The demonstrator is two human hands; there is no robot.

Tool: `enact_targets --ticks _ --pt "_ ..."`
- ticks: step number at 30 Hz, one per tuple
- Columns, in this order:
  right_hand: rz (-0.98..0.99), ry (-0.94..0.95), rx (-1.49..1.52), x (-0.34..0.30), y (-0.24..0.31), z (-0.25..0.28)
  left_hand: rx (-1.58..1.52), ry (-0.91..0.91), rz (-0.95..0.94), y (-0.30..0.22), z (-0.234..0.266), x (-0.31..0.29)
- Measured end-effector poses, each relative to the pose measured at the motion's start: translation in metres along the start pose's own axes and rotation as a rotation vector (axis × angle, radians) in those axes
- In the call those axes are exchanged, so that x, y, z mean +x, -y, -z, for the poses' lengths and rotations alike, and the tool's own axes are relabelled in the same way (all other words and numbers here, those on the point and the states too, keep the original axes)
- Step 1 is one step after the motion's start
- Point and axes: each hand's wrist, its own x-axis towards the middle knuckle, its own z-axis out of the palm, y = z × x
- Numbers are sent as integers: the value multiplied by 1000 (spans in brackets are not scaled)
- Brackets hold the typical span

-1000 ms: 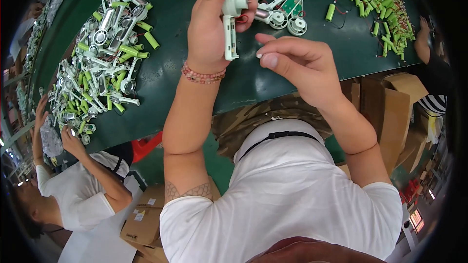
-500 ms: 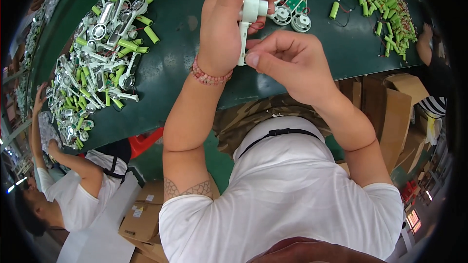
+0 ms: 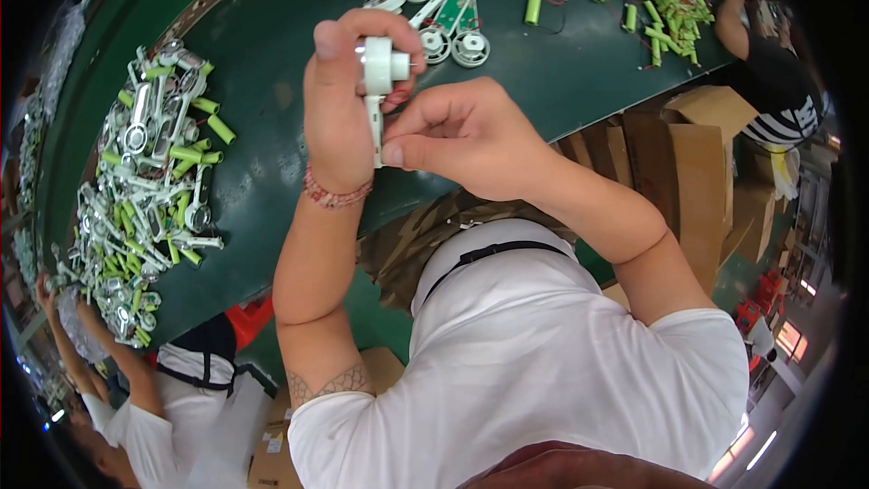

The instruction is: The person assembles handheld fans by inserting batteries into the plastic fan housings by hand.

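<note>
Workbench [image 3: 262,127]: smooth, dark green, a heap of plastic shells [image 3: 138,122] at left.
Left hand [image 3: 330,118]: curled around a pale plastic housing [image 3: 377,77], above the workbench.
Right hand [image 3: 471,140]: thumb and forefinger pinched narrow at the slim handle [image 3: 376,118].
Housing: long axis near to far, drum-shaped head far, handle near, metal pin [image 3: 416,64] pointing right.
Red wire [image 3: 396,99]: looped beside the head.

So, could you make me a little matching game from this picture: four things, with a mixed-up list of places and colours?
Things:
1. Beaded bracelet
2. White plastic part
3. Tabletop
4. Cardboard box

Places and colours:
A. Dark green
B. Held in the left hand
C. Brown, toward the picture's right side
D. Worn around the left wrist

Pairs: 1-D, 2-B, 3-A, 4-C
</note>
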Motion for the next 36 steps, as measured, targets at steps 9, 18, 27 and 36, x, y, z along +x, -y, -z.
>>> enact_targets --ticks 9,18,27,36 --pt "565 -663 -798 6 -3 125 1511 -624 -70 -75 103 -10" --pt "500 -1024 -1322 21 -32 190 1381 156 -150 -7 28 12" --pt "683 -770 -363 0 -4 131 694 -347 -48 -16 39 19" --pt "364 -440 163 -1 7 79 59 -304 3 -10 47 25"
